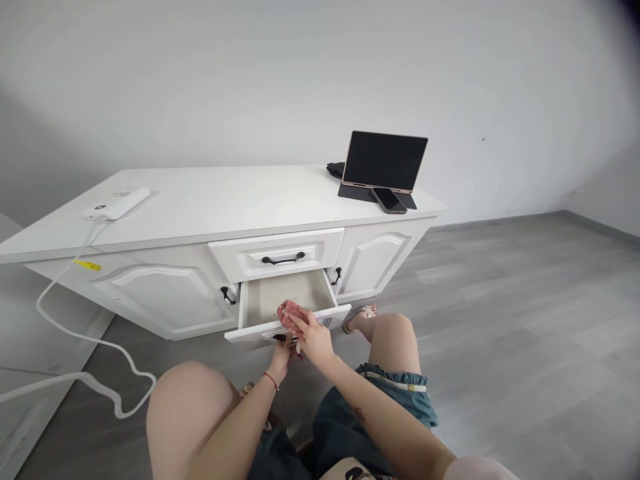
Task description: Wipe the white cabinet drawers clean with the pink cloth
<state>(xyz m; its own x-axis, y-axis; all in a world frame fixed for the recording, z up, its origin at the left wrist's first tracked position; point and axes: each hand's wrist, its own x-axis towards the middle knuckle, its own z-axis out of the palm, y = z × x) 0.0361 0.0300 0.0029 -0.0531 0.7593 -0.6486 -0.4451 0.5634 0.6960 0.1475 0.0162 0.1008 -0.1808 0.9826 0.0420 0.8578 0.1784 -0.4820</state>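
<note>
The lower drawer [250, 310] of a white cabinet is pulled out, and its light inside shows. My right hand [316, 339] is closed on a crumpled pink cloth [290, 313] above the drawer's front edge. Lower down, my left hand [281, 359], with a red string at the wrist, is at the drawer's dark handle [280, 338], its fingers curled around it and partly hidden. Part of the cloth hangs between the two hands. Above them, the upper drawer [230, 260] is closed.
On the cabinet top [225, 193] stand a tablet [385, 160] in a stand, a phone [389, 200], a black folded item [335, 169] and a white power strip [127, 203]. Its white cable [90, 340] hangs down at the left. My knees flank the drawer.
</note>
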